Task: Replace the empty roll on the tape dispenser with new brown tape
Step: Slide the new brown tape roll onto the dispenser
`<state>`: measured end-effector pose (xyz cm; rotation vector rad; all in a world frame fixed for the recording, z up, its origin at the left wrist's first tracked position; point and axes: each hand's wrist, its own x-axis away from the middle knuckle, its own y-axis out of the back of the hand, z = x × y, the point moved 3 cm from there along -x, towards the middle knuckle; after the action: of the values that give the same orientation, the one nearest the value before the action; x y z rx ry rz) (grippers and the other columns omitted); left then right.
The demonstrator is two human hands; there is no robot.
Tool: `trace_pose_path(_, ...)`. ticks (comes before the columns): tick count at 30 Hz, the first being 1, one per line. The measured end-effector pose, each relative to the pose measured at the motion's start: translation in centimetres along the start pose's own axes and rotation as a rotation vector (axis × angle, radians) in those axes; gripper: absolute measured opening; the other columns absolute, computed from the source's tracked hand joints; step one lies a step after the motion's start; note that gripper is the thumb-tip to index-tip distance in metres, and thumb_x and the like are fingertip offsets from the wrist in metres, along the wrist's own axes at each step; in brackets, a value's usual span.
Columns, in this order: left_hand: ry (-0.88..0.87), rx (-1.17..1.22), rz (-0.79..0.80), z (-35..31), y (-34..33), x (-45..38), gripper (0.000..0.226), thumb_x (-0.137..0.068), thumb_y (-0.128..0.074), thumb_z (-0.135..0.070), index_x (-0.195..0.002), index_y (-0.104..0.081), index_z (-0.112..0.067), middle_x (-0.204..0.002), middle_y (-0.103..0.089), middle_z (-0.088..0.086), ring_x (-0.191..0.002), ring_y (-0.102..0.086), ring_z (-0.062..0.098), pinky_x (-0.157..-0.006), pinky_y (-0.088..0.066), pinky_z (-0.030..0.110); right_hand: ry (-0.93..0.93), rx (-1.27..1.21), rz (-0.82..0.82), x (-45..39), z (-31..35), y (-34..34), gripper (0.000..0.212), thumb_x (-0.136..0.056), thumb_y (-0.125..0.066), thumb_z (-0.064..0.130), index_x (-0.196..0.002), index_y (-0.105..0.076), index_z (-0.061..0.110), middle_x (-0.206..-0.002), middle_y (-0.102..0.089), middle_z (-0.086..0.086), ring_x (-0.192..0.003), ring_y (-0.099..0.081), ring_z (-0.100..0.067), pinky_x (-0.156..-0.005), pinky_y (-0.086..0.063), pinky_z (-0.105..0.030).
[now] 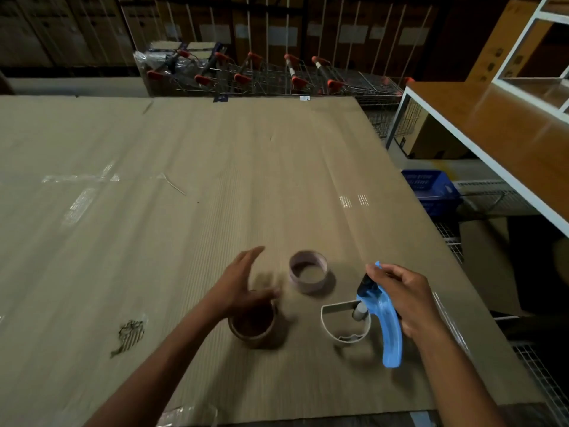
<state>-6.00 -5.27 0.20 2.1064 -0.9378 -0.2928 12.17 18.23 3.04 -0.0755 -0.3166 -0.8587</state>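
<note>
Dispenser [374, 315], blue-handled with a white curved guard, is held above the cardboard sheet [184, 180] near its right edge; the right hand [406, 300] has its fingers wrapped round the handle. Its spindle looks bare. Left of it the brown tape [253, 326] stands on the sheet near the front edge, with the left hand [243, 285] just over it, fingers spread apart and blurred, gripping nothing. Between the two hands, a little farther back, the empty roll [308, 275] lies flat on the sheet, apart from both.
</note>
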Motion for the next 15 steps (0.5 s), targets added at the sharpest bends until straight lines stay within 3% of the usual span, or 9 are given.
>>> trace_pose_path(2,0.043,0.084,-0.14,2.1,0.8,3.5,0.116,-0.06,-0.062,-0.089,-0.149,-0.042,-0.018,-0.149,-0.052,0.006,-0.135,-0.052,0.022,-0.112,-0.046,0.047,0.003,0.003,-0.008,0.0,-0.1,0.3,0.03,-0.077,-0.077,0.021,-0.099,-0.069,0.003,-0.088,-0.072,-0.016,-0.08,-0.069,-0.029,-0.084,-0.057,-0.048)
trace_pose_path(5,0.106,0.19,-0.289,4.0,0.0,7.4,0.102,-0.062,-0.07,-0.072,-0.144,-0.047,-0.016,-0.141,-0.057,0.006,-0.127,-0.056,0.017,-0.105,-0.053,0.049,-0.005,-0.011,-0.006,-0.2,-0.4,0.0,0.031,-0.077,-0.077,0.021,-0.099,-0.068,0.001,-0.088,-0.071,-0.016,-0.08,-0.068,-0.029,-0.086,-0.056,-0.048)
trace_pose_path(9,0.208,0.203,-0.294,3.6,-2.7,10.2,0.137,-0.043,-0.063,-0.094,-0.151,-0.035,-0.016,-0.148,-0.044,0.002,-0.132,-0.046,0.016,-0.111,-0.045,0.039,-0.016,-0.019,0.029,-0.5,-0.7,-1.2,0.031,-0.078,-0.076,0.019,-0.1,-0.068,0.0,-0.089,-0.071,-0.018,-0.08,-0.068,-0.029,-0.086,-0.055,-0.047)
trace_pose_path(10,0.234,0.207,-0.305,3.6,-3.4,10.6,0.139,-0.04,-0.065,-0.093,-0.152,-0.034,-0.016,-0.147,-0.044,0.002,-0.131,-0.045,0.014,-0.11,-0.044,0.035,-0.016,-0.011,0.042,-0.6,-0.7,-1.6,0.03,-0.078,-0.076,0.019,-0.099,-0.068,0.0,-0.089,-0.071,-0.018,-0.08,-0.068,-0.029,-0.085,-0.055,-0.047)
trace_pose_path(12,0.266,0.204,-0.331,3.3,-4.7,10.9,0.133,-0.042,-0.086,-0.071,-0.151,-0.034,-0.016,-0.145,-0.046,0.004,-0.129,-0.048,0.017,-0.108,-0.044,0.032,-0.015,0.001,0.071,-0.8,-0.7,-2.4,0.029,-0.077,-0.077,0.019,-0.098,-0.069,0.0,-0.088,-0.071,-0.018,-0.079,-0.068,-0.029,-0.085,-0.056,-0.047)
trace_pose_path(14,0.288,0.18,-0.35,3.3,-5.7,10.7,0.127,-0.046,-0.096,-0.05,-0.151,-0.033,-0.018,-0.145,-0.047,0.007,-0.131,-0.049,0.024,-0.111,-0.046,0.042,-0.014,0.016,0.094,-1.2,-0.8,-3.0,0.03,-0.076,-0.077,0.021,-0.097,-0.069,0.001,-0.089,-0.072,-0.018,-0.08,-0.069,-0.03,-0.084,-0.056,-0.049)
trace_pose_path(15,0.302,0.181,-0.343,3.3,-5.9,10.5,0.128,-0.046,-0.096,-0.05,-0.152,-0.032,-0.018,-0.146,-0.046,0.007,-0.133,-0.048,0.026,-0.113,-0.045,0.046,-0.016,0.019,0.101,-1.3,-0.9,-3.2,0.032,-0.076,-0.078,0.022,-0.098,-0.069,0.001,-0.089,-0.072,-0.018,-0.08,-0.069,-0.031,-0.084,-0.057,-0.049)
